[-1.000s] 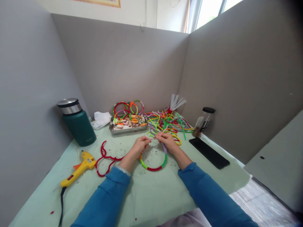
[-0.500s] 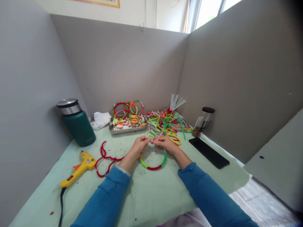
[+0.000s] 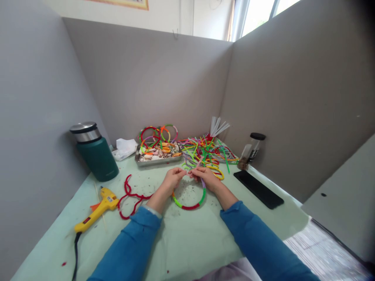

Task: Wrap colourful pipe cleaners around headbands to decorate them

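Observation:
A hoop (image 3: 191, 207) wrapped in bands of red, green, yellow and purple pipe cleaner hangs between my two hands, its lower curve over the table. My left hand (image 3: 174, 178) is closed, pinching the hoop at its upper left. At the upper right, my right hand (image 3: 205, 177) has its fingers pressed together on a pale pink pipe cleaner (image 3: 200, 160), whose free end sticks up past the knuckles. Fingers hide the top of the hoop. Left of my left forearm lies a loose red pipe cleaner (image 3: 127, 189).
A yellow glue gun (image 3: 96, 210) with its cord and a green flask (image 3: 98, 156) are at left. Behind my hands are a metal tray (image 3: 159, 160) of shells, several finished hoops (image 3: 150, 136) and piled pipe cleaners (image 3: 202, 148). A black phone-like slab (image 3: 258, 189) and a bottle (image 3: 254, 150) are at right.
My right hand's fingers have shifted slightly on the pink pipe cleaner, and its tip has risen a little. The left hand stays nearly in place.

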The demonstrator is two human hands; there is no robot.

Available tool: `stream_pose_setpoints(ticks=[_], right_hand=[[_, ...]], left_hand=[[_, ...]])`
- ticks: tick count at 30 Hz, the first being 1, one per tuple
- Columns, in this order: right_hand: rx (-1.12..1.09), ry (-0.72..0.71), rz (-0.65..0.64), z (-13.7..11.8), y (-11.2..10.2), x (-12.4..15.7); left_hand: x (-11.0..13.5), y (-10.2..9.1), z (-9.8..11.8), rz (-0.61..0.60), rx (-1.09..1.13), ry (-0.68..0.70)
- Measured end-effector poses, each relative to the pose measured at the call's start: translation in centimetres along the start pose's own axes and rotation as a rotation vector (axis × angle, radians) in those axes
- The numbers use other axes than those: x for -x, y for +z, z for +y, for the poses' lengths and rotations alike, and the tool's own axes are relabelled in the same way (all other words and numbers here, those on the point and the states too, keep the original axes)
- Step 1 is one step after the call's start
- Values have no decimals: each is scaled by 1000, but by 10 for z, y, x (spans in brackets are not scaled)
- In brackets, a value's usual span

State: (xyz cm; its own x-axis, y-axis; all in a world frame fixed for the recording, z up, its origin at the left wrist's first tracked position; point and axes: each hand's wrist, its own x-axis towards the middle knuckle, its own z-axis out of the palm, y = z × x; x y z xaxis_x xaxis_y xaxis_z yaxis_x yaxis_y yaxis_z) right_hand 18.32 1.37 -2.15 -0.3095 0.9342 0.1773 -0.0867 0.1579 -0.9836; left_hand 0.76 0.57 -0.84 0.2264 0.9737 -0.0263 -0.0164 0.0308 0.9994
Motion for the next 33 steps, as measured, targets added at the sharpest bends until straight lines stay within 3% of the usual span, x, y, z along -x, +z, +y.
stream_pose_setpoints(ticks=[12,24,33], right_hand=[[-436,249,-27,1,-8,-4],[-379,247,11,-2,-2,-3],[-295,179,-37,-3,3,0]], left_hand=[[0,0,0,-65,37,49],[9,2,6,-327,68,26],[2,-1,-2,-139,57,22]])
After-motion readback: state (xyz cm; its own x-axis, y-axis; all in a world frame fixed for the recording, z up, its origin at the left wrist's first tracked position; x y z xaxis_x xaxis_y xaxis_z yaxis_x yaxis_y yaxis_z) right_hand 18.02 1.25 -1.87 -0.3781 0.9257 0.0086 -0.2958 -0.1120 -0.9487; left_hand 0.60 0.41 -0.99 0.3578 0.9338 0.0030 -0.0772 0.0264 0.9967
